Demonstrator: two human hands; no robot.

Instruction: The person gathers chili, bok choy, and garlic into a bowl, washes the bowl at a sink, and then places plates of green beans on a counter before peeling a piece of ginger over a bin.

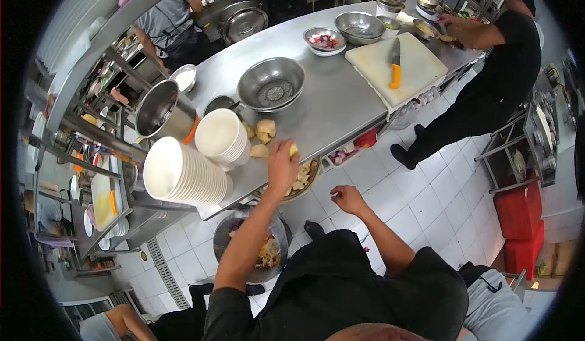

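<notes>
Over the steel surface [329,106], the left hand [282,165] had its fingers clamped on a potato piece [294,150]; right hand [348,198] hung loosely curled, holding nothing. Best kept low above the basket [312,173].

Your left hand [282,165] hangs over the near edge of the table [329,106], its fingers closed on a yellow piece [294,150]. Beside it, two tipped stacks of white bowls [195,158] and a metal pot [161,110] block the near-left corner. Ahead, loose potato pieces [263,135] and a large colander [271,84] narrow the way. The table's middle, between colander and cutting board [402,67], lies bare. Your right hand [348,198] hangs off the table over open floor [414,201]. A person in black [487,91] stands at the right end.
</notes>
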